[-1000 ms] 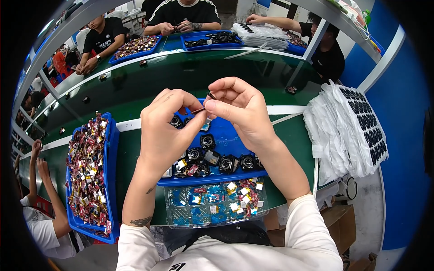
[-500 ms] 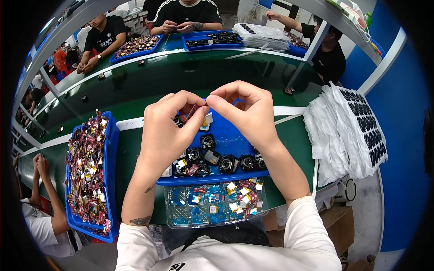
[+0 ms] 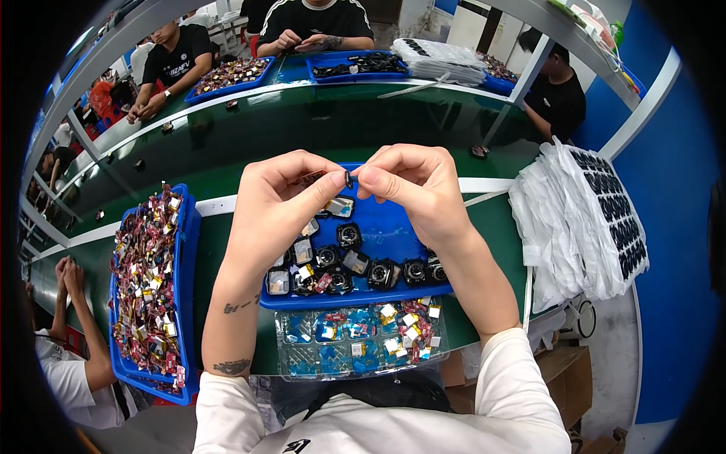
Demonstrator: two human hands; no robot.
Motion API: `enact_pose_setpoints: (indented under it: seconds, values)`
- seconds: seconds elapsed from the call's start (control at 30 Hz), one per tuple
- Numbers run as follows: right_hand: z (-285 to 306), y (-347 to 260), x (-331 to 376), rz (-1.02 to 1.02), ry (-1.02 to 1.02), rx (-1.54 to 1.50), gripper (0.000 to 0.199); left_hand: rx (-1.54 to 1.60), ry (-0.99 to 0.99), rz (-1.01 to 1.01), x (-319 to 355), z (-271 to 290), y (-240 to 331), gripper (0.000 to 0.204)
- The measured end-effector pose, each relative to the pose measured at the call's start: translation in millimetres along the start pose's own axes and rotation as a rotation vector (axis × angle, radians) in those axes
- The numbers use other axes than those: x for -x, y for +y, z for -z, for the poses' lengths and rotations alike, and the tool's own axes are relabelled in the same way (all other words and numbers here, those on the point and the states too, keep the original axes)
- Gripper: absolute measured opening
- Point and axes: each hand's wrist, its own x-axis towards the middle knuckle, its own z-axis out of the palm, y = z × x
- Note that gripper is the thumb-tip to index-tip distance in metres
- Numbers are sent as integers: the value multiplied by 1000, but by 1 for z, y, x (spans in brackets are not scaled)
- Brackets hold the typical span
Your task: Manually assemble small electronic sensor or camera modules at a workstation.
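Observation:
My left hand (image 3: 281,198) and my right hand (image 3: 420,189) meet above the blue tray (image 3: 393,300), fingertips closed in pinches. Between the tips shows a small black part (image 3: 349,180). A small red circuit board (image 3: 308,180) is partly hidden under my left fingers. Below, the tray holds several black square watch-like cases (image 3: 349,235) and open cases with a silvery inside (image 3: 278,281). In front of it lies a clear plastic tray (image 3: 286,363) with blue film pieces, red boards and white-and-yellow battery cells (image 3: 409,321).
At left stands a blue bin (image 3: 190,227) heaped with red boards and cells. Stacked white trays (image 3: 556,227) holding black parts rise at right. A green conveyor belt (image 3: 302,121) crosses beyond, carrying a few small parts. Several people sit around it; metal posts (image 3: 639,102) frame the bench.
Both hands have shifted slightly, and the small black part now shows between the fingertips. The red board is turned and more hidden. Parts on the belt have moved slightly left.

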Motion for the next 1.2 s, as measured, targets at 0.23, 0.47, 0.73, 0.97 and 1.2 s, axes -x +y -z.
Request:
enact_pose_setpoints:
  seconds: [0.23,0.47,0.73,0.97,1.2]
  values:
    - [-5,-4,0,58,77,164,12,-20,-20,35,0,1,3,10]
    - [12,-5,-5,108,-184,838,10,86,-159,-74,2,8,8,8]
    - [20,48,4,-224,-386,1748,11,-11,-50,-127,2,11,12,13]
    - [-6,41,5,-449,-669,1543,35,-62,-38,-107,2,10,9,8]
    - [-7,46,2,-348,-750,1302,28,-170,9,-104,2,10,9,8]
